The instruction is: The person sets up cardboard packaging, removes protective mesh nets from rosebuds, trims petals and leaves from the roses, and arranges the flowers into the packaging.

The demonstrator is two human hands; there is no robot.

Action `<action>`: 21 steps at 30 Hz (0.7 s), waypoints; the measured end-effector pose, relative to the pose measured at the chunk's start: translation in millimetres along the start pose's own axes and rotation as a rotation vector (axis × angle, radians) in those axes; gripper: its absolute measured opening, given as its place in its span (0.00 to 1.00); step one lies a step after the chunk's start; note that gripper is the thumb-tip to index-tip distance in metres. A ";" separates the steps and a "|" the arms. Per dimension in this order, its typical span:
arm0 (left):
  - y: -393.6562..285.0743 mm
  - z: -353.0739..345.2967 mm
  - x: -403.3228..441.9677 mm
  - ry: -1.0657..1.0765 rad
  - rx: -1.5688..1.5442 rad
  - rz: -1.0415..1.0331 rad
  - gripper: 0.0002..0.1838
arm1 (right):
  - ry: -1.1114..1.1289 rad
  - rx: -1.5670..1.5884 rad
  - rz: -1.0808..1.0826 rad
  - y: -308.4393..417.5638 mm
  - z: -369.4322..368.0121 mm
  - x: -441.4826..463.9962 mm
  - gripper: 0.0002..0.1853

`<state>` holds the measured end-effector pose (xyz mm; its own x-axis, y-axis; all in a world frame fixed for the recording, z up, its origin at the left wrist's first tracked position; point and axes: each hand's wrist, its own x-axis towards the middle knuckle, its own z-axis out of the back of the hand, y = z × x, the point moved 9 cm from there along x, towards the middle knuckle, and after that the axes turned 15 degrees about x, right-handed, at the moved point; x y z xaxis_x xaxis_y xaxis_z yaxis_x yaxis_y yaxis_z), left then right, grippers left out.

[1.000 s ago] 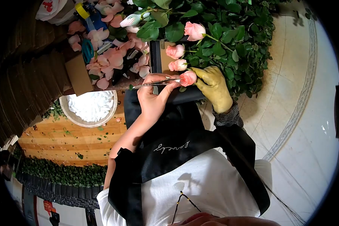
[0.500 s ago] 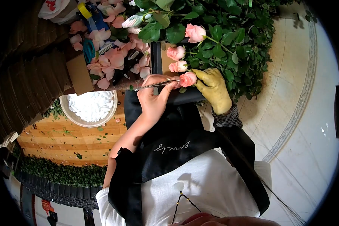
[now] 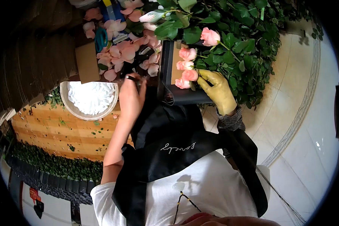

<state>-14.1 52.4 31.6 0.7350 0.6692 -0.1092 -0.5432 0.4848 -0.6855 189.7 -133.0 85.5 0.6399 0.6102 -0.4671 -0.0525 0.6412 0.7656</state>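
My left hand (image 3: 131,92), bare, is closed on a thin tool that looks like tweezers (image 3: 131,78). Most of the tool is hidden or blurred by motion. It is over the dark tray's near edge, beside loose petals. My right hand (image 3: 217,90) wears a yellow glove and pinches a pink rose (image 3: 191,75) just below its bloom. Pink petals (image 3: 182,83) bulge out at the near side of that bloom; whether they belong to it I cannot tell. Beyond it lie a pale rose (image 3: 185,65), a pink rose (image 3: 187,54) and a larger rose (image 3: 210,37).
Loose petals (image 3: 122,51) cover the tray, with teal-handled scissors (image 3: 101,39) among them. A bowl (image 3: 62,96) of white pieces stands at the left on a wooden surface (image 3: 56,135). Leafy stems (image 3: 248,56) pile up at the right. Netted buds (image 3: 152,17) lie at the top.
My left hand has drawn back leftward from the rose with the tool. My right hand stays at the rose. The whole view has shifted slightly.
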 end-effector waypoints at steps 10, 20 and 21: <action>-2.9 -92.5 -77.7 0.786 0.406 -0.374 0.08 | 0.195 -0.616 0.385 44.1 -29.4 7.2 0.11; 3.2 -142.8 -51.1 0.884 0.309 -0.451 0.17 | 0.193 -0.651 0.501 43.6 -26.1 2.2 0.11; 15.0 -148.2 -50.5 0.857 0.331 -0.413 0.19 | 0.235 -0.622 0.364 40.4 -25.5 7.7 0.14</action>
<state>0.8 -57.6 -79.9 0.8645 -0.1544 -0.4783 -0.1694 0.8064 -0.5666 172.9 -90.5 101.5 0.3224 0.8720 -0.3682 -0.6969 0.4819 0.5311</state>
